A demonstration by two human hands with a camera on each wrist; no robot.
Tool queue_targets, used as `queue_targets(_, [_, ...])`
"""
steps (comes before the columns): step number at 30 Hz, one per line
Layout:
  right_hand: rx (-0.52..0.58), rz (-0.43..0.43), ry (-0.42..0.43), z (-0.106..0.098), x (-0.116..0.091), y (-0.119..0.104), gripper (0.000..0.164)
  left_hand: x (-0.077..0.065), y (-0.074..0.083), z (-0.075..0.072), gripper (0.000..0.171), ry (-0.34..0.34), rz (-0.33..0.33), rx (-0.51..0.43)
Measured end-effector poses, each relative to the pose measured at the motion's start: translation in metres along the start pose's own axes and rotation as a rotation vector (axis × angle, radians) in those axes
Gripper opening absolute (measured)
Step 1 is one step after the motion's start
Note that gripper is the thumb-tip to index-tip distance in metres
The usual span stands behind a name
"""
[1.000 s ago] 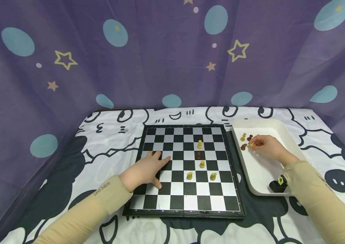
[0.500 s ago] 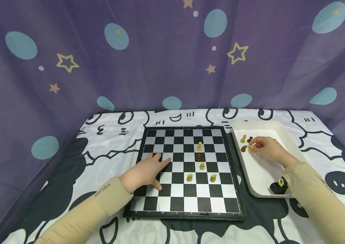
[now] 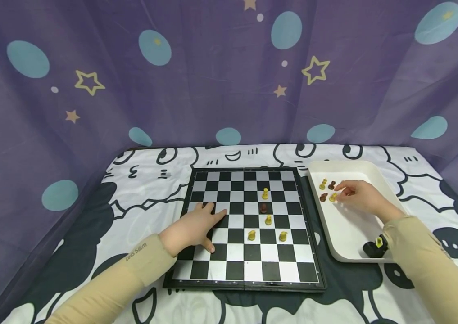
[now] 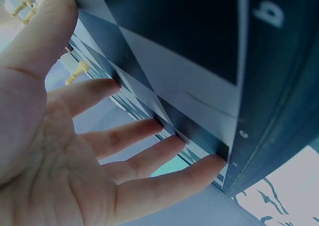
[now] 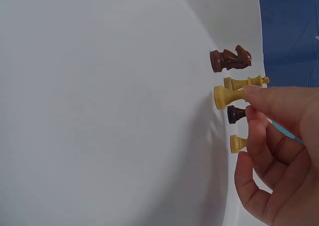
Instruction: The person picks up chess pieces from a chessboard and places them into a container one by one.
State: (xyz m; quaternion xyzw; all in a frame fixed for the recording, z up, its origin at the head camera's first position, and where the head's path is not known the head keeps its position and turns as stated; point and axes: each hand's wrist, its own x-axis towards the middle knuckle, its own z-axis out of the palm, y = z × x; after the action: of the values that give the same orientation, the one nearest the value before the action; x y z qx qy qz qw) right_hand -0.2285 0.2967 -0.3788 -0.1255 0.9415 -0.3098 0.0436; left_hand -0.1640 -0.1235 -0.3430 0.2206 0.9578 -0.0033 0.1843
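In the head view my left hand point(image 3: 191, 227) rests spread over the left side of a black-and-white chessboard point(image 3: 234, 285), fingertips on the squares; the left wrist view shows its fingers straight. My right hand point(image 3: 358, 196) is inside the white tray point(image 3: 346, 225). A yellow chess piece point(image 3: 333, 197) stands there right at the thumb and forefinger. From the right wrist, the thumb overlaps the top of this yellow piece point(image 5: 222, 97), hiding it, and the fingers are loosely bent. Beside it stand a dark knight point(image 5: 234, 59), a yellow king point(image 5: 243, 82) and a dark piece point(image 5: 236, 114).
On the board stand several yellow pieces, including one farther back point(image 3: 265, 194), and a dark piece point(image 3: 263, 208). A small black-and-yellow object point(image 3: 374, 247) shows at the tray's near end, beside the right sleeve. A purple curtain point(image 3: 212, 90) hangs behind the patterned cloth point(image 3: 147, 184).
The yellow chess piece now shows more fully on the tray floor. My right hand has drawn slightly right, its fingers off the piece. The left hand keeps its place.
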Motion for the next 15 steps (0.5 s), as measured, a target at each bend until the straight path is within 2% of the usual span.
queue_targets(15, [0.011,-0.003,-0.004,-0.0097,-0.0031,-0.0061,0.023,-0.0009,0.0006,-0.0009,0.1,-0.002,0.0,-0.001])
